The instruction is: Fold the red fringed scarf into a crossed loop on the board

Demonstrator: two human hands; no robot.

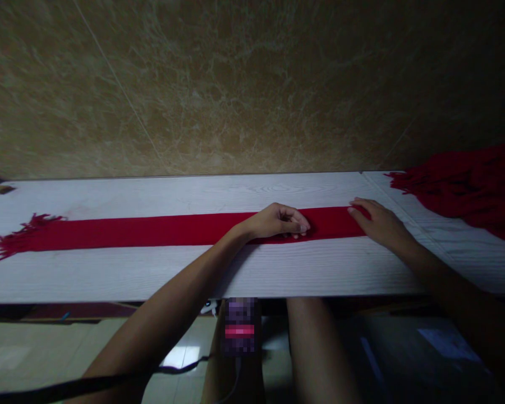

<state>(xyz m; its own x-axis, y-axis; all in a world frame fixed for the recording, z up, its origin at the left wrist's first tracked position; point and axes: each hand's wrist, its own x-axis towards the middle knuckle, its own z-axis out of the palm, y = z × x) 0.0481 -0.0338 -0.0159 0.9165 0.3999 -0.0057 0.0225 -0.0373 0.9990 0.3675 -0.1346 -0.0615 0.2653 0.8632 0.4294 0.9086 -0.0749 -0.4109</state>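
A long red scarf lies folded flat along the white wooden table, with its fringe at the left end. My left hand rests on the scarf near its middle-right, fingers curled and pressed onto the cloth. My right hand lies flat at the scarf's right end, fingers stretched out on the fabric.
A heap of more red fringed scarves sits at the table's right end. A marbled brown wall stands right behind the table. Below the front edge show my legs, a tiled floor and a dark cable.
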